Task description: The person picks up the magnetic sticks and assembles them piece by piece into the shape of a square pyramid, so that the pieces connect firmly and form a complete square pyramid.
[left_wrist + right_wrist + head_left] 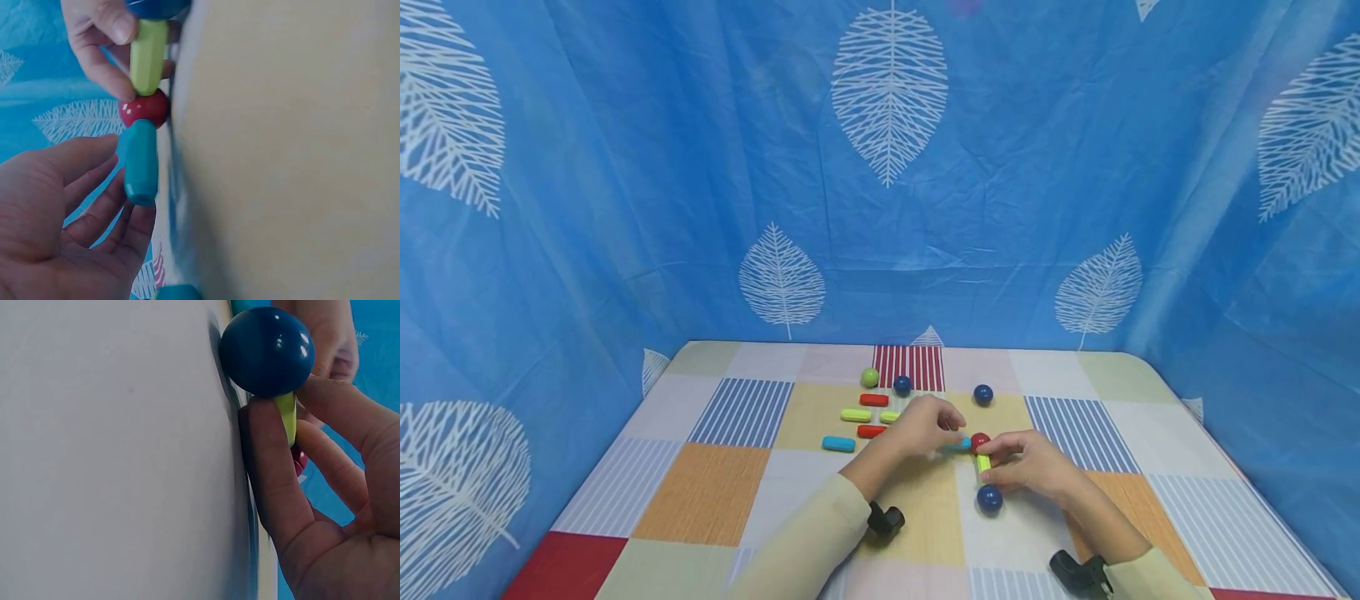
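Observation:
A joined chain of toy rods and balls lies on the cloth. It runs from a light-blue rod [142, 162] through a red ball [145, 109] and a yellow-green rod [149, 59] to a dark-blue ball [267, 352]. My right hand [1033, 467] pinches the yellow-green rod between thumb and fingers, close beside both balls. Around the light-blue rod, my left hand [925, 425] has its fingers spread and loosely bent. In the left wrist view its thumb tip stands apart from the rod, with the other fingers partly behind it.
Left of the hands lie red rods [874, 400], yellow-green rods [856, 415] and another light-blue rod [838, 444]. Farther back sit a green ball [869, 377] and two dark-blue balls [983, 394]. A blue leaf-print curtain [985, 208] encloses the patchwork-covered table [715, 492].

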The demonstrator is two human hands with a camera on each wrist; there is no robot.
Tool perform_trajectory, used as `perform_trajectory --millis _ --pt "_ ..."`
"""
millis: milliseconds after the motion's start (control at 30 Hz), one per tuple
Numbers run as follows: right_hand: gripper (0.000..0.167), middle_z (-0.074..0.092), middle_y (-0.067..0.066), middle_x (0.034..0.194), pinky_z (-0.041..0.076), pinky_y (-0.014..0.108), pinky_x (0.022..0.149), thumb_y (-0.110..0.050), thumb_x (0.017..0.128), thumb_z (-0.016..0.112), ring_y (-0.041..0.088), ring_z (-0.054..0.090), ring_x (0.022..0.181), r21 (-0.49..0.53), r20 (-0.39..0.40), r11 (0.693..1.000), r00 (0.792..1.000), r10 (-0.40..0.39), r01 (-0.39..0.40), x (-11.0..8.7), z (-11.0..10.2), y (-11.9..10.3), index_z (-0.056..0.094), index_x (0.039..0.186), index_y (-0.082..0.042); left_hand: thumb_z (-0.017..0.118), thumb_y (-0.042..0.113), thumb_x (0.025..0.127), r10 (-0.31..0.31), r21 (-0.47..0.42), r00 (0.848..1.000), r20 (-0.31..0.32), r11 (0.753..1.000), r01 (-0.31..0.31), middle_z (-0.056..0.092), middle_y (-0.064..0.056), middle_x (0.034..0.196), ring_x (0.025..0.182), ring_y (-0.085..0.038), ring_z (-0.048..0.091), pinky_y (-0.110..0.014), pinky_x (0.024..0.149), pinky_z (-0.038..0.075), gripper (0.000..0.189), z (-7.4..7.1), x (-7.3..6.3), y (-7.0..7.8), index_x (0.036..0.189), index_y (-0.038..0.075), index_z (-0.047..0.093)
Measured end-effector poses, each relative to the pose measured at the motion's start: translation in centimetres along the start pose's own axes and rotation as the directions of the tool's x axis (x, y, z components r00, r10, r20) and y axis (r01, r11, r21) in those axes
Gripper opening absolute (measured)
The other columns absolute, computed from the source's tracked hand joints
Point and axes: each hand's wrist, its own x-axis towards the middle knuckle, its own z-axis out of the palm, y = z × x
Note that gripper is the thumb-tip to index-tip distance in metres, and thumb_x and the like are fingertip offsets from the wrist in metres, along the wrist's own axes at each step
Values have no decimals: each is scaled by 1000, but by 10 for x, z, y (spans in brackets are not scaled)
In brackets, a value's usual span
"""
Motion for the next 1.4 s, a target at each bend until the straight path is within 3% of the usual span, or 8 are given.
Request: perform_trajectory --millis 200,367,567,800,967,1200,1400 --pt "47 66 10 98 64 37 77 -17 81 87 20 67 85 -3 -1 1000 1000 10 -10 0 0 0 71 122 0 75 18 94 4 -18 998 -55 1000 -5 73 1 97 87 -8 64 -21 79 55 19 0 25 10 111 10 76" --pt "48 66 10 99 64 38 77 -17 81 88 20 69 85 4 -3 1000 1000 5 -5 2 1 -1 71 123 0 73 17 95 -13 -43 996 -93 999 9 71 -8 117 104 -19 67 -28 86 56 25 2 47 13 119 10 74" --pt "46 67 12 99 64 38 76 -12 80 87 20 70 85 22 -18 1000 1000 -5 6 4 4 -1 71 121 2 73 17 95 -77 -123 994 -82 990 67 64 -11 135 123 -28 65 -38 96 57 40 9 64 8 134 12 67" --pt "46 67 13 100 64 37 75 -12 79 87 21 70 83 32 -21 999 1000 -12 13 3 6 0 71 120 2 73 14 95 -96 -119 991 -88 989 85 62 -12 139 123 -27 63 -36 100 55 46 19 72 5 140 13 63" --pt "44 67 13 100 64 37 75 -13 80 87 21 68 84 14 -21 1000 1000 -10 10 2 5 -1 72 119 0 74 17 94 -105 -84 988 -110 992 96 69 -7 132 121 -23 64 -35 103 53 38 25 74 6 132 15 69" --pt "44 66 13 101 64 37 75 -14 82 86 21 68 85 10 -10 1000 1000 -10 10 -1 3 -2 71 121 1 80 18 90 -138 -107 980 -145 987 123 73 -1 112 105 -16 66 -31 96 55 26 30 72 8 116 15 74" --pt "45 66 13 99 64 38 75 -12 80 86 22 70 85 22 -8 1000 1000 -19 19 -1 1 0 71 120 3 81 13 88 -94 -146 985 -148 987 72 73 -3 113 102 -19 68 -29 86 57 28 24 68 4 116 12 74"
